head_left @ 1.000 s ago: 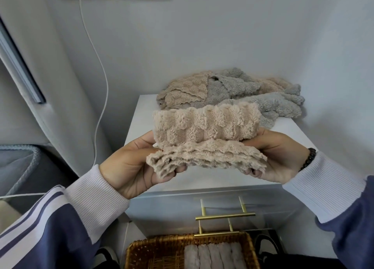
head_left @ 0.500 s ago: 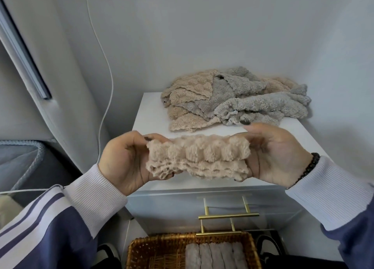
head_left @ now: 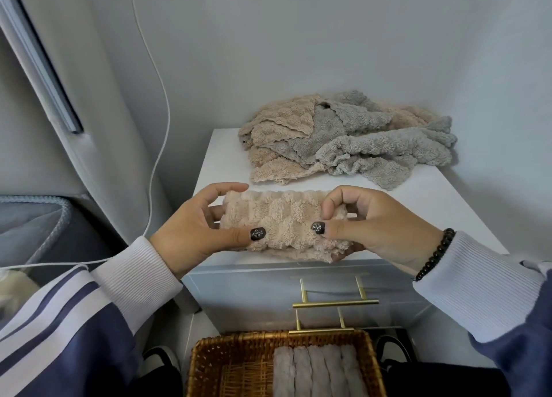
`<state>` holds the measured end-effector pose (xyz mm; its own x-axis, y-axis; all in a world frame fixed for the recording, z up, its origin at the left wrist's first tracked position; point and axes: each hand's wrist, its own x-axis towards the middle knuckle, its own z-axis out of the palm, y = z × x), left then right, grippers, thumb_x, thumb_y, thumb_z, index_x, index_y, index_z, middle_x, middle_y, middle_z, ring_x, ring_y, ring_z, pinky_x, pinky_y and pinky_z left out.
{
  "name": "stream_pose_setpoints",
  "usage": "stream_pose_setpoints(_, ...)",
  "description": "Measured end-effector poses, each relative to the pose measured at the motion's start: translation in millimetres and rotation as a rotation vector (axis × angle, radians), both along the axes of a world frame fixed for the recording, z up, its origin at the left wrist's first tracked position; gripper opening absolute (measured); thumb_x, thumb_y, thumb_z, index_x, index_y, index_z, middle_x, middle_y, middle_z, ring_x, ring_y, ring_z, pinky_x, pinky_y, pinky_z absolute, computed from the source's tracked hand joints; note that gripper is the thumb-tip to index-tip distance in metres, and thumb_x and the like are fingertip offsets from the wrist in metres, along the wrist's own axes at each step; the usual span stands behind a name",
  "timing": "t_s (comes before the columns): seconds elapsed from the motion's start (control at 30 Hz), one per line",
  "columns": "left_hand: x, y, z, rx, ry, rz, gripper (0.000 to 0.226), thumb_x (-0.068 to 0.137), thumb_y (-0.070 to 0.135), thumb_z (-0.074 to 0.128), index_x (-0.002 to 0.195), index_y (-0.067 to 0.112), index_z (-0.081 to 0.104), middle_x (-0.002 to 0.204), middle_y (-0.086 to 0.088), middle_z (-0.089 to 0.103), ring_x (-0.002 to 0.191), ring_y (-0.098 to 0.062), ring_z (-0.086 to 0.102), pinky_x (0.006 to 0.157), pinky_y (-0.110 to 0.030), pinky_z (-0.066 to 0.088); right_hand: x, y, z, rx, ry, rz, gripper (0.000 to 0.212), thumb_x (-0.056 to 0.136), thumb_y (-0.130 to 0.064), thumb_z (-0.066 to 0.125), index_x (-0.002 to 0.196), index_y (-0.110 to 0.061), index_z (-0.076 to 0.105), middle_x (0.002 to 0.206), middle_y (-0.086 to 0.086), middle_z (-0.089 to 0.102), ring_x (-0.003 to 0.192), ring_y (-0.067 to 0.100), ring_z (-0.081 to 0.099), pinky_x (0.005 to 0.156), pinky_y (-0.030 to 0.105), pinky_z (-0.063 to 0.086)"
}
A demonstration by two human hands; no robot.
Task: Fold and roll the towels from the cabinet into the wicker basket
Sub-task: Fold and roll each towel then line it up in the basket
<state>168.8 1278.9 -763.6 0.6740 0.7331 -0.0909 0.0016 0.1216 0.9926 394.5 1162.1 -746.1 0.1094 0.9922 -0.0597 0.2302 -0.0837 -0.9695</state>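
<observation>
Nearest, at the bottom of view, a wicker basket (head_left: 239, 366) sits on the floor with a row of grey rolled towels (head_left: 318, 371) packed side by side in its right half. Just behind it, brass handles (head_left: 334, 302) front the white cabinet (head_left: 448, 214).

Above the cabinet's front edge, both hands grip a beige towel (head_left: 286, 220) folded into a narrow band (ridged, fluffy pile). Left hand (head_left: 191, 229) grasps the band's left end, thumb on the near face, fingers curled round the far edge. Right hand (head_left: 376, 226) grasps the right end, thumb pressing the near face, fingers bent over the top. Whether the band rests on the surface or hangs just over it, I cannot tell. A dark bead bracelet (head_left: 436, 254) circles the right wrist; both sleeves end in white ribbed cuffs.

Farther back on the surface lies a loose heap of beige and grey towels (head_left: 343, 139), tangled together near the wall. A white cable (head_left: 162, 103) hangs down the wall at left.
</observation>
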Motion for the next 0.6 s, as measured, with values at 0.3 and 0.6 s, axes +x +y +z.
stream_pose_setpoints(0.3, -30.8, -26.9, -2.7, 0.024, 0.175, -0.311, 0.048, 0.041, 0.011, 0.087, 0.087, 0.022, 0.078, 0.096, -0.011, 0.074, 0.089, -0.021, 0.072, 0.071, -0.026, 0.057, -31.4, -35.4, 6.9, -0.279, -0.539, 0.289, 0.064, 0.067, -0.037, 0.080, 0.123, -0.038, 0.048, 0.124, -0.015, 0.053, 0.108, 0.002, 0.057, 0.091, 0.026, 0.049)
stream_pose_setpoints(0.6, -50.8, -56.9, -72.9, 0.144, 0.519, -0.456, 0.037, 0.059, 0.001, 0.088, 0.082, 0.020, 0.067, 0.081, 0.008, 0.072, 0.081, -0.010, 0.067, 0.077, -0.027, 0.053, -96.9, -64.6, -67.5, -0.520, -0.737, 0.605, 0.037, 0.080, -0.028, 0.071, 0.110, -0.023, 0.050, 0.094, -0.007, 0.053, 0.094, 0.017, 0.054, 0.074, 0.024, 0.042)
